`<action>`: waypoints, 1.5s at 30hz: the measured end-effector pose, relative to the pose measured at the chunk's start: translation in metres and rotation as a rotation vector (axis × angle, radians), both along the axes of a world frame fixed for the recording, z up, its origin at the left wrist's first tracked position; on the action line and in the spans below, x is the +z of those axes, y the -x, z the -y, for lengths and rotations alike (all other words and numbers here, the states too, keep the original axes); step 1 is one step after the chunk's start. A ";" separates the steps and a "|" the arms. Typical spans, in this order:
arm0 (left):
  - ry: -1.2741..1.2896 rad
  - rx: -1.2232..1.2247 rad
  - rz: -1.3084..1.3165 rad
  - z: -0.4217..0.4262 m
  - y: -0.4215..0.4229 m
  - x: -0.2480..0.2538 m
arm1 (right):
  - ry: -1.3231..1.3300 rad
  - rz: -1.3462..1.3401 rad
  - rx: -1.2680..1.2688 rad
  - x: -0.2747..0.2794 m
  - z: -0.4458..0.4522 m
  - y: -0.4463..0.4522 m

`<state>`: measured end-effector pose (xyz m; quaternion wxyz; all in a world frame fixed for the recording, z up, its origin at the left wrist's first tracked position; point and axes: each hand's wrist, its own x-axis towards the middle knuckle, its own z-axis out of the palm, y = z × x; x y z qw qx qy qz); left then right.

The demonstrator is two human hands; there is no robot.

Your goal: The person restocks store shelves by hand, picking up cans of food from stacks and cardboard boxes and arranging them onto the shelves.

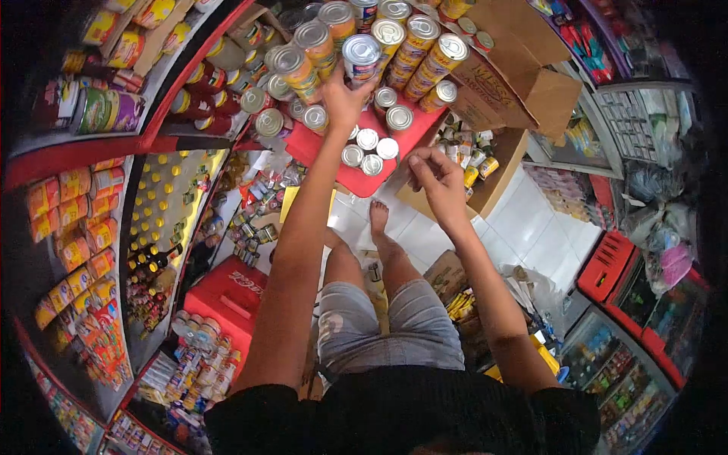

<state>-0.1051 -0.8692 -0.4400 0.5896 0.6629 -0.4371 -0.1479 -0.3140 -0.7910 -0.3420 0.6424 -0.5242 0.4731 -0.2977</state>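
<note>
Stacks of cans [419,57] with yellow labels and metal lids crowd the red table [362,180]. My left hand [343,104] is closed round a can [362,56] at the near side of the stacks; its silver lid faces up. Several shorter cans [367,139] stand close together near the table's front edge. To the right of them, my right hand [437,179] hangs over the table edge with its fingers curled together. Whether anything small is between those fingers is hidden.
An open cardboard box [500,171] with small cans stands right of the table. Shelves of cans [83,220] line the left. A red Coca-Cola crate [227,297] sits lower left, and a red-framed cabinet [607,265] is at the right. Bare feet and legs are below.
</note>
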 end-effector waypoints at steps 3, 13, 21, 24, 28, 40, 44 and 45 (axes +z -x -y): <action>0.055 -0.042 -0.016 -0.008 0.002 0.014 | 0.119 -0.013 -0.004 0.009 0.012 -0.003; -0.198 -0.057 0.396 -0.094 0.042 0.109 | 0.563 0.015 0.076 0.072 0.062 -0.032; -0.259 0.190 0.514 -0.169 0.037 0.139 | 0.594 -0.106 0.267 0.093 0.021 -0.057; -0.366 0.263 0.496 -0.209 0.026 0.147 | 0.718 -0.199 0.394 0.110 -0.011 -0.088; -0.306 0.453 0.419 -0.262 0.008 0.136 | 0.664 -0.358 0.615 0.144 -0.065 -0.136; -0.251 1.316 0.060 -0.538 -0.049 0.097 | 1.039 -0.058 1.628 0.119 -0.332 -0.291; -0.329 1.601 0.062 -0.641 -0.055 0.055 | 1.126 0.054 1.825 0.071 -0.444 -0.325; -0.363 1.669 0.061 -0.665 -0.055 0.042 | 1.130 0.068 1.857 0.054 -0.471 -0.331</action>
